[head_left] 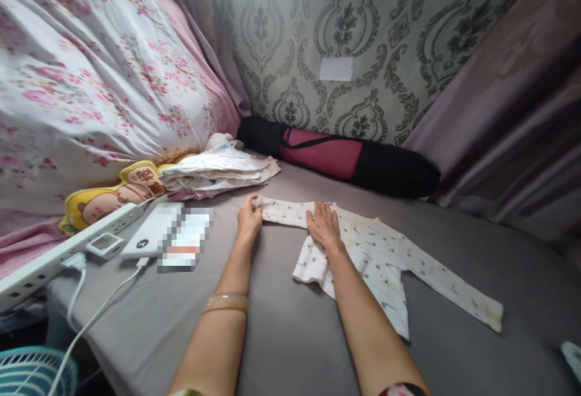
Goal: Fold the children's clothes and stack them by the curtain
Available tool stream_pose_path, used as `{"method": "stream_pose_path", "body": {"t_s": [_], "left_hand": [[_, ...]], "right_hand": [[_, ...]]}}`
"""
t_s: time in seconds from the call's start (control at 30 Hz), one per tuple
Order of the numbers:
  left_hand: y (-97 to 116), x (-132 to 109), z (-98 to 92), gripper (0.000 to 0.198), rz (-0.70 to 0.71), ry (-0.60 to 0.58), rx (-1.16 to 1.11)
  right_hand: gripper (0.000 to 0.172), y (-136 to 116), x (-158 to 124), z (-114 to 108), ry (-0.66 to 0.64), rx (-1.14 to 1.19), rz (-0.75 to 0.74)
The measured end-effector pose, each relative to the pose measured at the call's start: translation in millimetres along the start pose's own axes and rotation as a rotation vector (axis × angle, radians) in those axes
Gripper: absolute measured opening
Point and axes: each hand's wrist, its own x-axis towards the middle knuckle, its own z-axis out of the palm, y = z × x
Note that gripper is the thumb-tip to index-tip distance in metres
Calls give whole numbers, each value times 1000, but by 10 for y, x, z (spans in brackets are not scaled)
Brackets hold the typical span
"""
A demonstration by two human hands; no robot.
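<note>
While both hands rest on it, a small printed shirt (376,257) lies flat on the grey bed (281,335), centre frame.
Its sleeves run in one line from centre-left to lower right; the left hand (249,219) fingers pinch the left cuff, and the right hand (323,226) lies flat, fingers open.

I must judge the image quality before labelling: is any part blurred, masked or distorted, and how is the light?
Head view: soft, even light, no glare; a pixelated patch hides something beside the power bank; wide-angle distortion slants the curtain at the right edge; left hand, right hand and small garment are sharp.
</note>
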Motion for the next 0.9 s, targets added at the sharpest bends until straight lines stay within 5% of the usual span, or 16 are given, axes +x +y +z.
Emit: {"method": "stream_pose_path", "body": {"t_s": [0.3,0.5,0.9], "left_hand": [[9,-30,3,48,150,-68,519],[-19,0,0,34,186,-138,547],[4,-53,7,41,163,-115,552]], "right_hand": [[67,-54,14,-80,-70,-47,27],[65,-270,-54,-81,-33,-82,-105],[68,-513,-74,-39,-107,-21,-103]]}}
